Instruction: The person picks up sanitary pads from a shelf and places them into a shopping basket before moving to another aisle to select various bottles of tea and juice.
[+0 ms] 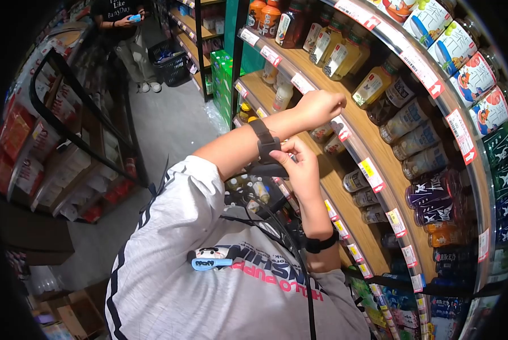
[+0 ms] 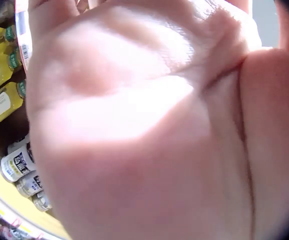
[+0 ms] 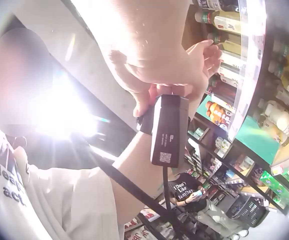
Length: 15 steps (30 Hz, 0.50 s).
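Note:
My left arm reaches across in front of the shirt, its hand [image 1: 319, 107] idle with loosely bent fingers near the shelf edge. Round that wrist runs a black strap [image 1: 261, 131]. My right hand [image 1: 301, 167] pinches this strap between thumb and fingers. A black camera box [image 3: 169, 132] with a small printed code sits on the left wrist, just below the right fingers in the right wrist view, and a cable runs from it. The left palm [image 2: 134, 125] fills the left wrist view, partly bleached by bright light. A second black band [image 1: 321, 243] circles the right forearm.
Curved shelves of bottles [image 1: 373, 85] and cans [image 1: 458, 48] stand close on the right, with price tags along their edges. A black-railed rack [image 1: 84, 141] stands left. Up the aisle, a person [image 1: 130, 39] holds something blue beside a black basket [image 1: 170, 61].

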Each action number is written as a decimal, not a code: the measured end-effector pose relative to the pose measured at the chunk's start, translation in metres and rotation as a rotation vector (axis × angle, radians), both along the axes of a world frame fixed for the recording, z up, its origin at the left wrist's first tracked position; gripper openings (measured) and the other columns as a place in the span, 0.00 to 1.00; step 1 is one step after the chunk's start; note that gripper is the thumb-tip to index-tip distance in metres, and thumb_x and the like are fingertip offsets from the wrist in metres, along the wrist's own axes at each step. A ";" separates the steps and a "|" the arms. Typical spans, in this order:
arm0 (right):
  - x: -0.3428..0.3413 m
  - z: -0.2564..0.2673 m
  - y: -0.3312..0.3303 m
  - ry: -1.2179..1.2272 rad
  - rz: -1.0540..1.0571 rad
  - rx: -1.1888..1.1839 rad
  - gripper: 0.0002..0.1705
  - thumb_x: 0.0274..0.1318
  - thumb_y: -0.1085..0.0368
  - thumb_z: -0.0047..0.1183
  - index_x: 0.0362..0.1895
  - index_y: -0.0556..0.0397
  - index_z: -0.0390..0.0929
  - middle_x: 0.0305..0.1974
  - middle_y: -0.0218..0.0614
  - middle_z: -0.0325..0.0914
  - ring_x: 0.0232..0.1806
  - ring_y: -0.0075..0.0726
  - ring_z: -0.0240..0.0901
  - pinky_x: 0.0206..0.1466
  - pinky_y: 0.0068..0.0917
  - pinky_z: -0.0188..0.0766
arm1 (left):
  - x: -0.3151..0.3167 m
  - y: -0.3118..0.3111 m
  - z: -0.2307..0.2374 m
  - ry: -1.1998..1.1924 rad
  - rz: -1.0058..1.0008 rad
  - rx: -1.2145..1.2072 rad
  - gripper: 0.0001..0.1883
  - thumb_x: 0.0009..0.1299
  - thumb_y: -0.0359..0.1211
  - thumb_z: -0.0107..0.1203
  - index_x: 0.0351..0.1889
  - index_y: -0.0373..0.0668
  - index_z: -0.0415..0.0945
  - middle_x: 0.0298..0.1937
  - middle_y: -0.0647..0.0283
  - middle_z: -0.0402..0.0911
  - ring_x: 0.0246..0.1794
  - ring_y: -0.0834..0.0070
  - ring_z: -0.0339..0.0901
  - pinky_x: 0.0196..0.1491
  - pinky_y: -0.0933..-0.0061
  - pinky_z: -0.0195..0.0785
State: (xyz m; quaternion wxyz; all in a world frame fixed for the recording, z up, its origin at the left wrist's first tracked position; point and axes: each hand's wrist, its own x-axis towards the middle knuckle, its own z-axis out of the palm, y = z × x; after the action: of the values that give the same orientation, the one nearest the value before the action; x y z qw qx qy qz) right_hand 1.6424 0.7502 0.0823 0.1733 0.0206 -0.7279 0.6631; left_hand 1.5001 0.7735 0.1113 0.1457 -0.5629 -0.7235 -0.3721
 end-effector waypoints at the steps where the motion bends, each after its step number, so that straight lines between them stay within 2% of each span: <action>1: 0.000 0.000 0.001 0.001 0.028 -0.061 0.10 0.46 0.70 0.59 0.25 0.57 0.69 0.28 0.29 0.73 0.32 0.19 0.67 0.39 0.20 0.65 | -0.004 0.001 -0.005 0.226 -0.002 -0.041 0.07 0.57 0.30 0.48 0.34 0.44 0.72 0.28 0.64 0.77 0.30 0.70 0.77 0.36 0.71 0.67; 3: 0.000 -0.002 0.004 -0.004 0.073 -0.105 0.09 0.48 0.71 0.58 0.26 0.56 0.69 0.28 0.27 0.72 0.33 0.18 0.67 0.40 0.18 0.64 | -0.002 0.000 -0.010 0.602 -0.047 -0.065 0.07 0.53 0.32 0.50 0.31 0.46 0.70 0.26 0.68 0.74 0.32 0.73 0.74 0.36 0.72 0.64; 6: -0.001 -0.005 0.004 -0.041 0.113 -0.179 0.09 0.48 0.72 0.58 0.26 0.56 0.69 0.28 0.27 0.71 0.33 0.17 0.67 0.40 0.17 0.64 | 0.003 -0.002 -0.009 0.785 -0.035 -0.114 0.07 0.53 0.32 0.51 0.29 0.46 0.68 0.26 0.69 0.72 0.31 0.73 0.72 0.35 0.72 0.63; 10: -0.008 -0.020 0.007 -0.064 0.149 -0.230 0.09 0.46 0.73 0.58 0.27 0.56 0.69 0.27 0.26 0.70 0.33 0.17 0.67 0.39 0.16 0.64 | 0.003 -0.005 -0.004 0.669 -0.058 0.065 0.06 0.52 0.32 0.52 0.27 0.48 0.68 0.23 0.70 0.71 0.29 0.72 0.73 0.34 0.72 0.63; 15: -0.014 -0.039 0.006 -0.090 0.170 -0.264 0.08 0.45 0.75 0.59 0.28 0.58 0.71 0.28 0.29 0.74 0.32 0.19 0.70 0.39 0.18 0.66 | -0.001 -0.011 -0.016 0.280 -0.091 0.222 0.12 0.53 0.32 0.52 0.36 0.48 0.73 0.24 0.65 0.76 0.29 0.66 0.76 0.32 0.66 0.66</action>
State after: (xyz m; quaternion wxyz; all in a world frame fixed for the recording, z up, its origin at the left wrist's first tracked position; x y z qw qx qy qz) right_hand 1.6286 0.7562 0.0438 0.0848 0.0295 -0.6372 0.7654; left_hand 1.4988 0.7627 0.0950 0.2891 -0.6218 -0.6246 -0.3738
